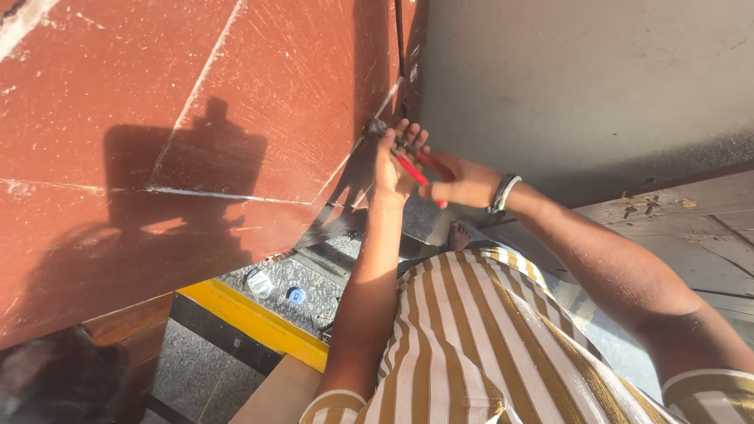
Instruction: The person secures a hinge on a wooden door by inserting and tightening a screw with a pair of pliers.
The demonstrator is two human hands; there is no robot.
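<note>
Both my hands meet at the edge of a large red-brown panel [157, 118]. My left hand [390, 161] and my right hand [463, 182] are closed together on red-handled pliers [416, 169]. The pliers' dark jaws [377, 127] sit against the panel's edge, where a thin dark wire or rod [399, 39] runs upward. A striped band [503, 193] circles my right wrist. Whether the jaws grip the wire is hidden by my fingers.
A grey concrete wall [589, 78] rises on the right. Weathered wooden boards [691, 228] lie below it. Lower down are a yellow ledge [251, 322], speckled stone floor [298, 275] with a small blue cap [295, 296], and my bare foot [459, 234].
</note>
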